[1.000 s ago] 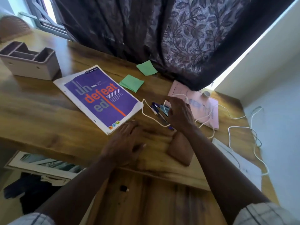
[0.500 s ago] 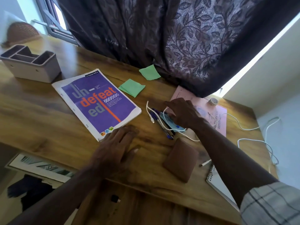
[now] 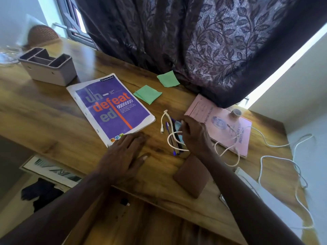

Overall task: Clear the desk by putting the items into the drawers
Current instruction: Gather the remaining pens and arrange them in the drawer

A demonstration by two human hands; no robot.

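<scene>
Right hand (image 3: 194, 137) curls its fingers around a white cable (image 3: 166, 119) over pens (image 3: 175, 152); left hand (image 3: 123, 154) rests flat, fingers straight, on the desk (image 3: 44, 117).

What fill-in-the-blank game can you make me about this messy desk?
The two paper squares by the curtain are ____.
The folder under the roll of tape is ____.
The right hand holds a white ____.
Missing words: green; pink; cable.
</scene>
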